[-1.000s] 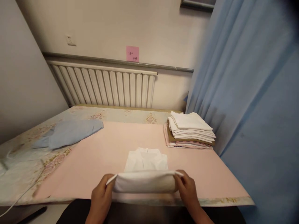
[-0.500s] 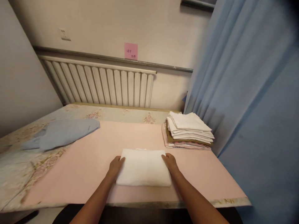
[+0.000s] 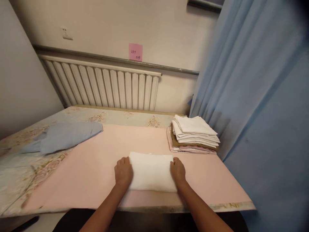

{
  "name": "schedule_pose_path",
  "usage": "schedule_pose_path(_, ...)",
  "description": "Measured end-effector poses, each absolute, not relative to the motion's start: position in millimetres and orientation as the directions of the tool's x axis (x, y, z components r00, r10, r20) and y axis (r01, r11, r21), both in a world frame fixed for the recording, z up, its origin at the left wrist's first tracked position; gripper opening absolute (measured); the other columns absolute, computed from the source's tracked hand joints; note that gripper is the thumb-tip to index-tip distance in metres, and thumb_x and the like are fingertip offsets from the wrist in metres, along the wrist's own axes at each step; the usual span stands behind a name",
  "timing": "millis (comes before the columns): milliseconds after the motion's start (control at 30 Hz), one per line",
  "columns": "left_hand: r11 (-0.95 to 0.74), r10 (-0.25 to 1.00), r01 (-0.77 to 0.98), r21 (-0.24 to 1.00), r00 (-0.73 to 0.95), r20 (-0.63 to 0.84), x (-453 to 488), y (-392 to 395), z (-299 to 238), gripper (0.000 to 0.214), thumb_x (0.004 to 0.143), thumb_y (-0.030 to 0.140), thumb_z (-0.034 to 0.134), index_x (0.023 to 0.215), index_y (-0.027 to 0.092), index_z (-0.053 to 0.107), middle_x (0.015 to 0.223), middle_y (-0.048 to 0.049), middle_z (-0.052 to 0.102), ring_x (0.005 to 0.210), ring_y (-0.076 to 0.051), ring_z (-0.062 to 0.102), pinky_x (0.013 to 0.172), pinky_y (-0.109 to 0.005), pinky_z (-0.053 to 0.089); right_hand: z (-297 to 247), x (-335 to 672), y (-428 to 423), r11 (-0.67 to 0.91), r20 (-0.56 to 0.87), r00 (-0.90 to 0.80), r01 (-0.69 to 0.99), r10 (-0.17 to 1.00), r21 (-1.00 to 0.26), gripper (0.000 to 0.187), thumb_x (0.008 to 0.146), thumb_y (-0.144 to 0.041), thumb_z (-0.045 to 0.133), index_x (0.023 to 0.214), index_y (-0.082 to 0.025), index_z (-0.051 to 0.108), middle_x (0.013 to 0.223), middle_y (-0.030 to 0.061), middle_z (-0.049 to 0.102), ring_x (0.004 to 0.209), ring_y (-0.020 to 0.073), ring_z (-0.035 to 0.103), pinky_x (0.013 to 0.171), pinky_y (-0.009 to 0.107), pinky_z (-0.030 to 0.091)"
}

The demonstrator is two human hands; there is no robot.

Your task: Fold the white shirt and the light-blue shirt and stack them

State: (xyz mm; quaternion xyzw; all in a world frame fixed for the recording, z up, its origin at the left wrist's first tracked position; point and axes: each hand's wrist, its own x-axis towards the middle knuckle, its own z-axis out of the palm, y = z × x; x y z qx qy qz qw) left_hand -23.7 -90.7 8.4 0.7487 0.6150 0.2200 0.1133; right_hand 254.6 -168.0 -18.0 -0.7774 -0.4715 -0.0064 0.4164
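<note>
Head view: the only camera, looking down on a pink sheet (image 3: 96, 174) spread over a floral cover (image 3: 49, 167), with both hands at work close to the person.
White cloth (image 3: 152, 172): flat on the pink sheet, between the hands; a rectangle wider than deep, its upper face smooth, with a small white bit just showing past the far edge.
Left hand (image 3: 123, 171): touching the left edge of the white cloth, fingers curled and partly closed; thumb and fingertips are hidden, so whether it pinches fabric or only presses the side cannot be told.
Right hand (image 3: 178, 170): at the opposite edge, towards the far corner, fingers bent inward against the fabric; a firm pinch cannot be confirmed here either.
Folding done: the white cloth appears brought down to a compact shape, so most of its folding looks complete.
Folding left: perhaps only evening out the sides, judging by a hand at each edge; it lies apart from the stack (image 3: 196, 125).
Stack: on the right, near the blue curtain (image 3: 253, 96); several folded white pieces above a brown layer, with pink and patterned ones lowest, edges slightly uneven.
Blue cloth (image 3: 70, 135): at the far left, across the pink sheet and floral cover; looser, tapering and not squared, with neither hand near it.
</note>
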Motion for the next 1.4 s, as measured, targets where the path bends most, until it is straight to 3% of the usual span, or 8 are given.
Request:
schedule_pose_path(100,-0.4,0.89,0.867,0.298,0.291,0.35,7,-100,8,0.042,0.089,0.018,0.035,0.128,0.013,0.05,0.144,-0.0158,0.042,0.137,-0.029,0.03,0.109,-0.047,0.026,-14,230,-167,-0.063,0.567,0.361,0.877,0.74,-0.476,0.041,0.087,-0.021,0.037,0.121,-0.01,0.056,0.126,0.0178,0.056,0.119,0.0264,0.049,0.101,0.043,0.036)
schedule_pose_path(167,-0.499,0.839,0.838,0.22,0.405,0.362,29,-108,-1,0.045,0.09,0.018,0.032,0.132,0.013,0.049,0.146,-0.0141,0.04,0.139,-0.028,0.027,0.111,-0.047,0.024,-19,207,-166,0.03,0.606,0.209,0.932,0.768,-0.36,0.044,0.09,-0.019,0.032,0.128,-0.009,0.052,0.133,0.0175,0.052,0.126,0.0253,0.044,0.105,0.044,0.034)
schedule_pose_path(367,-0.586,0.797,0.793,0.168,0.526,0.297,55,-127,-38,0.049,0.09,0.02,0.032,0.136,0.022,0.047,0.148,-0.0065,0.039,0.14,-0.028,0.027,0.11,-0.053,0.023,-44,166,-178,0.139,0.448,-0.021,0.963,0.894,-0.233,0.046,0.091,-0.018,0.035,0.136,-0.016,0.045,0.138,0.0095,0.051,0.133,0.0229,0.037,0.112,0.046,0.026)
schedule_pose_path(700,-0.559,0.812,0.815,0.155,0.499,0.303,28,-116,-36,0.05,0.091,0.034,0.036,0.14,0.024,0.042,0.15,-0.005,0.036,0.14,-0.028,0.026,0.112,-0.051,0.022,-35,175,-187,0.062,0.399,0.027,0.976,0.917,-0.21,0.045,0.091,-0.027,0.043,0.134,-0.016,0.047,0.145,0.0092,0.041,0.138,0.0257,0.028,0.114,0.048,0.02)
schedule_pose_path(1000,-0.531,0.827,0.837,0.132,0.477,0.299,12,-114,-37,0.051,0.093,0.036,0.033,0.14,0.02,0.041,0.149,-0.0071,0.037,0.141,-0.028,0.024,0.112,-0.051,0.021,-39,182,-193,0.05,0.455,0.059,0.973,0.889,-0.224,0.044,0.09,-0.028,0.045,0.133,-0.016,0.049,0.143,0.0109,0.044,0.136,0.027,0.032,0.113,0.05,0.021)
schedule_pose_path(1400,-0.503,0.845,0.86,0.086,0.468,0.259,0,-118,-34,0.052,0.094,0.039,0.029,0.142,0.019,0.039,0.151,-0.0051,0.033,0.141,-0.026,0.024,0.112,-0.049,0.024,-38,186,-203,0.006,0.437,0.071,0.985,0.897,-0.171,0.044,0.092,-0.03,0.043,0.132,-0.015,0.05,0.143,0.0094,0.044,0.136,0.0252,0.033,0.113,0.045,0.023)
